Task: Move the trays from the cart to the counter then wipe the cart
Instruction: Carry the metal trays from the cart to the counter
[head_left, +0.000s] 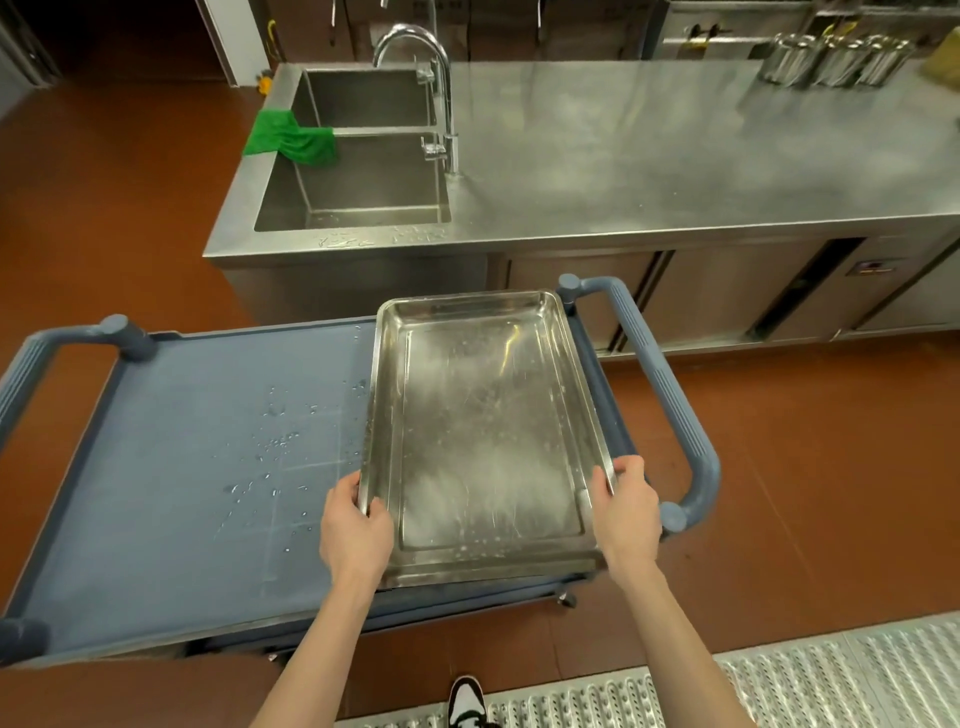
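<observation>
A shallow steel tray (483, 431) lies at the right end of the blue-grey cart (197, 467), lengthwise away from me. My left hand (356, 530) grips the tray's near left rim, and my right hand (628, 512) grips its near right rim. Water drops speckle the cart's top to the left of the tray. The steel counter (649, 156) runs behind the cart. A green cloth (291, 139) hangs over the divider of the double sink (358, 171) at the counter's left end.
The cart has rounded handles at its left (31, 364) and right (670, 400) ends. A tall faucet (436, 88) stands beside the sink. Steel canisters (836, 60) sit at the counter's far right. A perforated metal floor grate (727, 680) lies under my feet.
</observation>
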